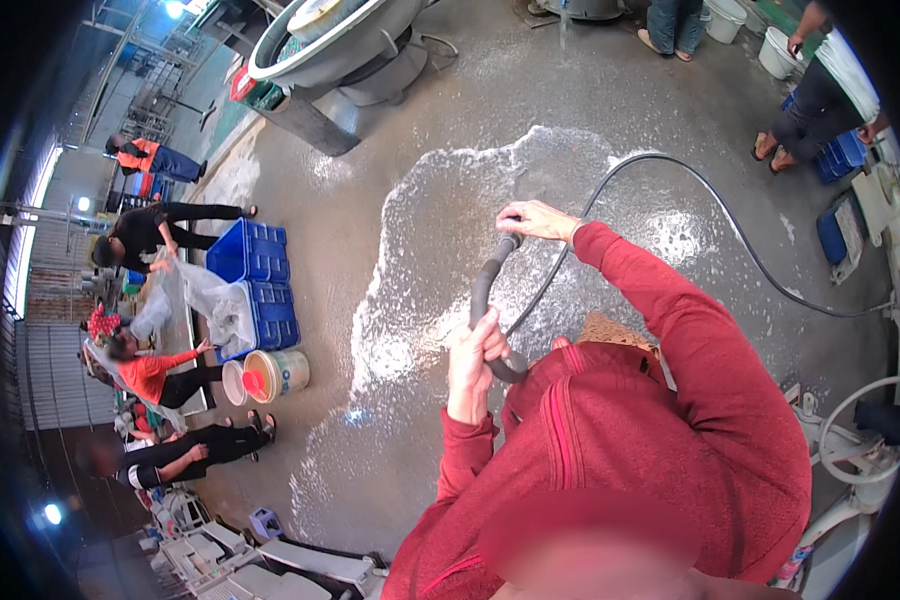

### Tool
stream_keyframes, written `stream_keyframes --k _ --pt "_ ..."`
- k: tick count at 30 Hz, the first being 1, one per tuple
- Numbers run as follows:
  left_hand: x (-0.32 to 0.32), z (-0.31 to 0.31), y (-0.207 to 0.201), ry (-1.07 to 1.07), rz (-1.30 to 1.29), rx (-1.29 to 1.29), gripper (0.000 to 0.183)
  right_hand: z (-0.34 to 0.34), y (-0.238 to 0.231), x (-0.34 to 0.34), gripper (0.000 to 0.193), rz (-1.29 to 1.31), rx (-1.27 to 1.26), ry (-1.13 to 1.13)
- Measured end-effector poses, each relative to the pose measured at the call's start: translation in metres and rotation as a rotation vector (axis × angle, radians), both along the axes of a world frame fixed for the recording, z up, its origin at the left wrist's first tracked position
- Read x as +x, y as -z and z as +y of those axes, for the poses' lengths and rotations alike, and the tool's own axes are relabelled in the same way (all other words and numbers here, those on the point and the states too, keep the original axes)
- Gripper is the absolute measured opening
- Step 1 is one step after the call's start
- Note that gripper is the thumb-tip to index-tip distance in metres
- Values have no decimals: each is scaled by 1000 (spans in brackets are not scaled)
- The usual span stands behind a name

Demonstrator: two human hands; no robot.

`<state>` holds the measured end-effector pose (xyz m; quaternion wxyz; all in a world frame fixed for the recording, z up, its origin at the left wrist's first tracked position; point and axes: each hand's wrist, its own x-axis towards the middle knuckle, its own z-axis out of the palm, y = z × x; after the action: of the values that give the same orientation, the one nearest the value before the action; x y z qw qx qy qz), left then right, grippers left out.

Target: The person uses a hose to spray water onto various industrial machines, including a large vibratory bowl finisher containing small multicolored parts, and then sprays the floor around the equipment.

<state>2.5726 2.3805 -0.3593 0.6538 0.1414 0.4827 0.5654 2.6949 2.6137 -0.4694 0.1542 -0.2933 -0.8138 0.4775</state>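
Left hand: Our left hand [475,350] is wrapped tight around the lower part of the hose [483,300].
Right hand: Our right hand [532,219] is closed on the hose higher up, near its dark tip.
Where the hose is: It sits between our two hands, out in front of our red sleeves. From there a thin black part runs in a big curve over the wet floor [450,230] to the far right side.
How the hose looks: The part we hold is thick, grey and bendy, and it makes a round bow from one hand to the other. The long part behind is thinner and black.
How to do it well: We think both hands should keep a firm hold, because a wet hose can slip. We would aim the tip low at the foamy patch [410,300] and keep the long part free of kinks.
Around us: Blue crates [255,280] and a bucket [280,372] stand well to the left, near other people at work. We would point the tip away from them.
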Motion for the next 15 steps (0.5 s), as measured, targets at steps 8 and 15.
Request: stream_keyframes --k 8,15 --pt "-1 10 -14 20 141 44 16 35 -33 -6 38 -110 360 -164" --pt "79 108 -22 267 570 118 27 124 -32 10 38 -410 515 185"
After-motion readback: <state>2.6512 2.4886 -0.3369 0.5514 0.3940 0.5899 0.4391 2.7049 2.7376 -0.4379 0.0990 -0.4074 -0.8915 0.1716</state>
